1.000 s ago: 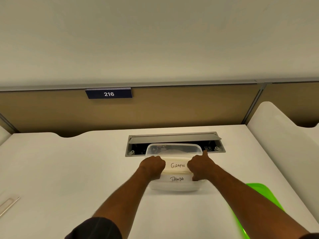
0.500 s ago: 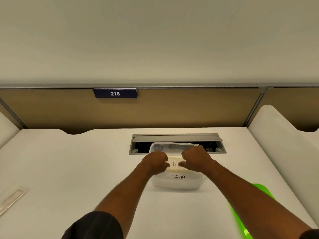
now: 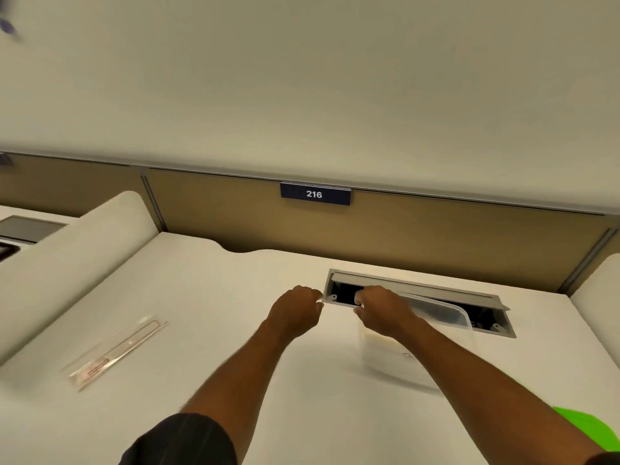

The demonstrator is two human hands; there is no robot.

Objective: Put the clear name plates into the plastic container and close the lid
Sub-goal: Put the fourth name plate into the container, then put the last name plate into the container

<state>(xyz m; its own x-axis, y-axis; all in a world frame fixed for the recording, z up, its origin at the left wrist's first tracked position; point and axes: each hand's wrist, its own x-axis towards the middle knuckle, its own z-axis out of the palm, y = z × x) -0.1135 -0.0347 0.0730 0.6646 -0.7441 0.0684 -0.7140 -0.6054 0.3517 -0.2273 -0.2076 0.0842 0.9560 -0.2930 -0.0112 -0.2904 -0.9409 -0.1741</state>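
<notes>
A single head-worn wide-angle camera supplies the only view. It looks forward and slightly down across a white desk (image 3: 208, 297) from the person's standing or seated position at its near edge. The axis points toward the tan partition (image 3: 436, 236) at the back, where the sign "216" (image 3: 314, 194) sits near frame centre. The view is rolled, so the partition's top edge slopes down to the right. Both forearms enter from the bottom edge, at close range. Wide-angle distortion bends the desk edges. No second view exists for overlap.
</notes>
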